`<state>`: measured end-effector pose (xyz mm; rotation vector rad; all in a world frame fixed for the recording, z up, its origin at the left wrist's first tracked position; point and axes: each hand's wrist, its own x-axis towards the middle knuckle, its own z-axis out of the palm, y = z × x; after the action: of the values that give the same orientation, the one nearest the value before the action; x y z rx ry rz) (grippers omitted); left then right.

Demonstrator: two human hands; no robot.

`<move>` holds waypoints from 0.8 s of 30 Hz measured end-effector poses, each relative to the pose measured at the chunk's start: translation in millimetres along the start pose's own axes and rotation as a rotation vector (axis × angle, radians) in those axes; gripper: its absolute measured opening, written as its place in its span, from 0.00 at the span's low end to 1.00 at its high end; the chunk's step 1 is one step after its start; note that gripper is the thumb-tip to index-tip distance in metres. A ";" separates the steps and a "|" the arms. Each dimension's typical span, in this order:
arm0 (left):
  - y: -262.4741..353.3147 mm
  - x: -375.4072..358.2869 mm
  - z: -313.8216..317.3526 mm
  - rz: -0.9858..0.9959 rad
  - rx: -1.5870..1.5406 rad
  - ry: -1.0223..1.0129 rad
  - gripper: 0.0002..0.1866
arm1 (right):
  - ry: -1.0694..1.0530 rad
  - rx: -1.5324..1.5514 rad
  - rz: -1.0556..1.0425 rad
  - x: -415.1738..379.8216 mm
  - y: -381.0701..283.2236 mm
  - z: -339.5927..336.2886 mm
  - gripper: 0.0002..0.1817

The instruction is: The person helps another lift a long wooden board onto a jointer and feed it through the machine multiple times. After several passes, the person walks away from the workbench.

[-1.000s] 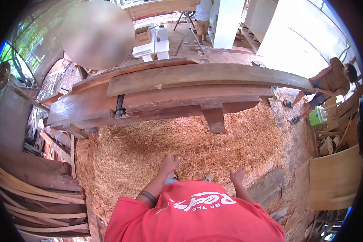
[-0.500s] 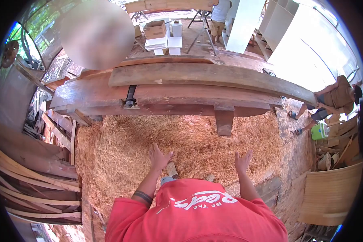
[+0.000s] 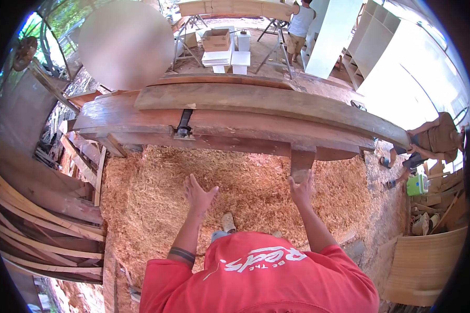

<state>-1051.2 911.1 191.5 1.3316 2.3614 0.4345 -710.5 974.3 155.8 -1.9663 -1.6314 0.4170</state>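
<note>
My left hand (image 3: 200, 195) is raised over the shavings-covered floor, fingers spread and nothing in it. My right hand (image 3: 301, 190) is open too, its fingertips overlapping the lower end of the bench's wooden leg block (image 3: 301, 163) in this view. Both hands reach toward a heavy reddish wooden workbench (image 3: 245, 121). Across its top lies a long, thick, weathered plank (image 3: 277, 99), slightly curved in this view. A black metal clamp-like fitting (image 3: 183, 124) sits at the bench's front edge, left of centre. At the plank's right end, another person (image 3: 444, 138) has hands at the wood.
Wood shavings (image 3: 235, 182) cover the floor around my feet. Bent wooden strips (image 3: 52, 242) are stacked at left. A green box (image 3: 416, 184) and a curved wooden panel (image 3: 425, 266) stand at right. Behind the bench are cartons (image 3: 216, 39), white cabinets (image 3: 331, 36) and a person (image 3: 300, 26).
The plank has slid left along the bench. Both my hands have moved forward toward the bench, still open. The view has shifted slightly.
</note>
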 end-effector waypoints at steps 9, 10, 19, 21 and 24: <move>-27.6 22.4 -44.7 -0.078 -0.012 0.090 0.52 | -0.052 0.015 -0.203 26.8 -66.2 24.3 0.45; -30.8 25.0 -48.4 -0.090 -0.004 0.098 0.51 | -0.050 0.015 -0.221 29.6 -73.1 27.3 0.45; -56.9 43.0 -78.3 -0.181 0.000 0.129 0.51 | -0.088 0.056 -0.322 38.1 -122.6 50.7 0.45; -62.7 43.2 -83.7 -0.186 -0.012 0.128 0.51 | -0.095 0.049 -0.333 38.6 -129.1 57.9 0.45; -75.1 46.1 -87.3 -0.248 -0.005 0.142 0.52 | -0.130 0.028 -0.340 35.8 -139.3 61.7 0.44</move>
<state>-1170.4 906.9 225.6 1.0164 2.5979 0.4729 -848.7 1038.2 191.7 -1.6263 -1.9854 0.4371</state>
